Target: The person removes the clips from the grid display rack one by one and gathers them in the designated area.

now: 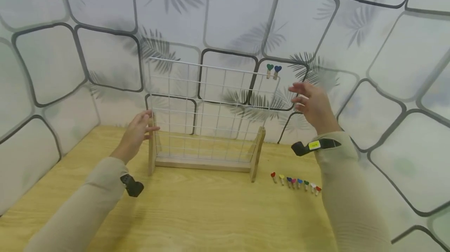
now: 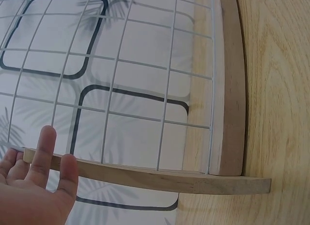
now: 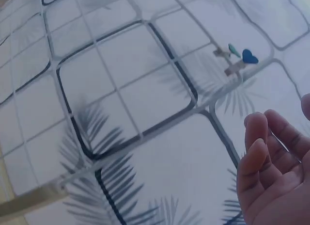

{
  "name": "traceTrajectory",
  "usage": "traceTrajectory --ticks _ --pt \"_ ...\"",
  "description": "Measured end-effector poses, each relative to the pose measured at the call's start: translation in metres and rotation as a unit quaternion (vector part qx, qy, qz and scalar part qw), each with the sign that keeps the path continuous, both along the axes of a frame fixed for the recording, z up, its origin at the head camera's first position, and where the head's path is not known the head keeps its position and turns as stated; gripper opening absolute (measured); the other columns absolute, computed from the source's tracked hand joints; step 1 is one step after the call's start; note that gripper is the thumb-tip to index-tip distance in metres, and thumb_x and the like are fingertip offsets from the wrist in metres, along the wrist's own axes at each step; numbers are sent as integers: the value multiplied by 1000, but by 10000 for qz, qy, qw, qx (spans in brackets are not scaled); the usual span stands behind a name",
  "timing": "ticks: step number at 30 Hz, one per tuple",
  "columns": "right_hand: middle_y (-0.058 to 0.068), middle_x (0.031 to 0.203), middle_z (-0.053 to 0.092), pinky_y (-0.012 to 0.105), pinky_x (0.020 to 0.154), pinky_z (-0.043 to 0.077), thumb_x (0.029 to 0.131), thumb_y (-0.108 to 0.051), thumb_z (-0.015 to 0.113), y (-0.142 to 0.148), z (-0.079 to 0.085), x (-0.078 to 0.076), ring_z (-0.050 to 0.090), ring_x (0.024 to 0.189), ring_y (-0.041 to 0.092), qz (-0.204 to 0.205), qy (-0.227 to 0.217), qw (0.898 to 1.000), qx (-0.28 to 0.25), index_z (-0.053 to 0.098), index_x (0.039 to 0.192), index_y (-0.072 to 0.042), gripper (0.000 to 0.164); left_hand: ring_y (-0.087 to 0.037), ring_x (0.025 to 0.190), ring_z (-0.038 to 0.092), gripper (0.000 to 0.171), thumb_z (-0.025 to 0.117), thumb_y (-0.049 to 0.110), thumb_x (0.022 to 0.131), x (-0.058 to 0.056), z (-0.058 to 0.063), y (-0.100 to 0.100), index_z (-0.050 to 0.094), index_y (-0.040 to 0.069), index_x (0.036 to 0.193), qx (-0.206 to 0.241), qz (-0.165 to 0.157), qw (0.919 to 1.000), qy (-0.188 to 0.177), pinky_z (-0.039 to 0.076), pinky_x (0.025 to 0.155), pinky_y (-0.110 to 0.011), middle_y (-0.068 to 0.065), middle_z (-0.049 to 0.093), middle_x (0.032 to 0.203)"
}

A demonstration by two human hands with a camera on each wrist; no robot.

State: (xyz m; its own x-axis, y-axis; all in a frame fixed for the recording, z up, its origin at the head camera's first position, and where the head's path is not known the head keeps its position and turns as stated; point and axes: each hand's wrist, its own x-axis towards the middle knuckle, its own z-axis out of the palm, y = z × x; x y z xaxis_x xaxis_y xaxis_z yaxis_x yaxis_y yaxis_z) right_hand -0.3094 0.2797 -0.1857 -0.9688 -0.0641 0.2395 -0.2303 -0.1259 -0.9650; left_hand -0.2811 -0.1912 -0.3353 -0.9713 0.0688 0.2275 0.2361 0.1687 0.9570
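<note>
A white wire grid [image 1: 211,66] stands upright in a wooden stand [image 1: 204,165]. My left hand [image 1: 135,133] is at the top of the stand's left post [image 1: 152,154]; its fingers are loosely extended, with some at the post's end in the left wrist view. Two heart-topped clothespins, one green [image 1: 270,67] and one blue [image 1: 277,69], sit side by side on the grid's top wire near its right corner. To the right of them my right hand [image 1: 314,107] is raised in the air, its fingers loosely bent and nothing between them.
On the table [image 1: 211,209], right of the stand, lie several small heart clothespins in a row, among them a red one [image 1: 273,174], a yellow one [image 1: 281,177] and a light blue one [image 1: 299,181]. A patterned curtain [image 1: 239,17] hangs close behind the grid.
</note>
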Motion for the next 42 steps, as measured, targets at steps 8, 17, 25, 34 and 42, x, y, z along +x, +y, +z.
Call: traceTrajectory --ticks 8,17,25,34,42 --pt "6 118 55 22 53 44 105 -30 40 -35 38 -15 56 60 15 109 108 9999 -45 56 116 -4 32 -39 128 42 61 17 42 107 0 2 0 9 5 155 21 -19 10000 -79 36 101 -51 -17 11 160" --pt "5 112 48 21 53 43 102 -31 50 -58 57 -27 52 60 12 -102 -195 9854 1691 54 128 -1 40 -34 125 46 61 18 41 107 -1 3 -1 10 3 155 13 -26 10000 -61 36 100 -49 -18 13 159" --pt "-1 78 60 21 48 36 99 -21 56 -68 55 -32 47 57 9 -550 281 9602 2725 57 124 2 34 -34 125 45 62 19 41 107 -2 1 -2 10 3 155 55 -46 9999 -84 36 100 -49 -18 14 159" --pt "-5 80 61 22 53 38 96 -15 61 -71 54 -30 51 66 11 -1206 847 9439 2956 62 103 -6 12 -30 121 49 61 20 41 107 -3 -1 -1 11 4 155 65 79 9999 -101 37 99 -47 -20 16 157" --pt "2 86 63 17 42 35 94 -9 64 -68 55 -22 46 45 9 -500 998 9911 730 63 104 -3 12 -16 112 53 61 21 41 107 -3 -1 -2 12 4 155 150 79 9998 -82 37 99 -47 -18 16 158"
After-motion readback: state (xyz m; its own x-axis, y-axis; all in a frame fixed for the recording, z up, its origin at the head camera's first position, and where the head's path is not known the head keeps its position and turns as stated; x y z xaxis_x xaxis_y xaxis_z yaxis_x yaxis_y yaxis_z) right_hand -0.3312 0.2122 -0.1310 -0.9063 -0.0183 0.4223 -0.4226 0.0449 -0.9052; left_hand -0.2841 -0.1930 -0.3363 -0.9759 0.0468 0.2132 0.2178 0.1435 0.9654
